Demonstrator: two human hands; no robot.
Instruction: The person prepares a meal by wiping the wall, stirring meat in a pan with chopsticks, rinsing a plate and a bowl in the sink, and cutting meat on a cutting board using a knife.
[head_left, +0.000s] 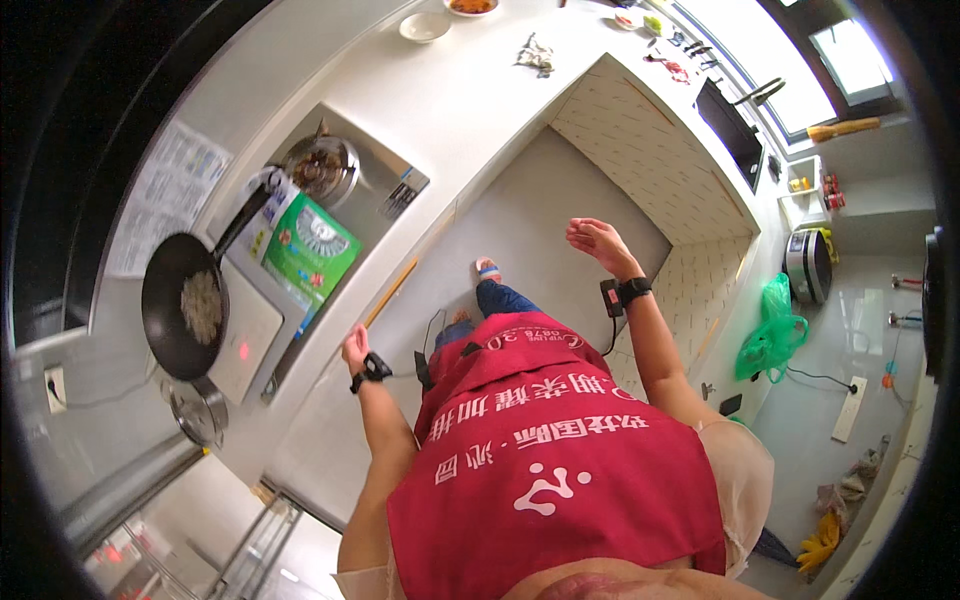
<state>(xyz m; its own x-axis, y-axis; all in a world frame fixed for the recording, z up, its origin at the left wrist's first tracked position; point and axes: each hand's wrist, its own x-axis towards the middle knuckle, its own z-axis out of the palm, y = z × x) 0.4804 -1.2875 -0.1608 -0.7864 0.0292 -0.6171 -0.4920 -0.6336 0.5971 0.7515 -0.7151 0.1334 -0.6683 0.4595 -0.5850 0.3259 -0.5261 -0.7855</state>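
Observation:
My left hand (357, 348) is at the near edge of the white counter, partly hidden by its own wrist and strap, with nothing seen in it. My right hand (596, 241) hovers over the floor, empty, its fingers extended and close together. On the left, a black frying pan (174, 360) with pale food (201, 307) in it rests on a white induction cooktop (247, 337). Its handle points toward a green printed bag (311, 251) lying on the steel gas stove (382, 165). A red apron (555, 450) covers my front.
A lidded glass pot (199, 412) stands beside the pan. Farther along the counter are a white bowl (425, 27), a crumpled cloth (535, 55) and a plate of food (472, 6). On the right are a black sink (731, 131), a toaster-like appliance (808, 264) and a green plastic bag (771, 337).

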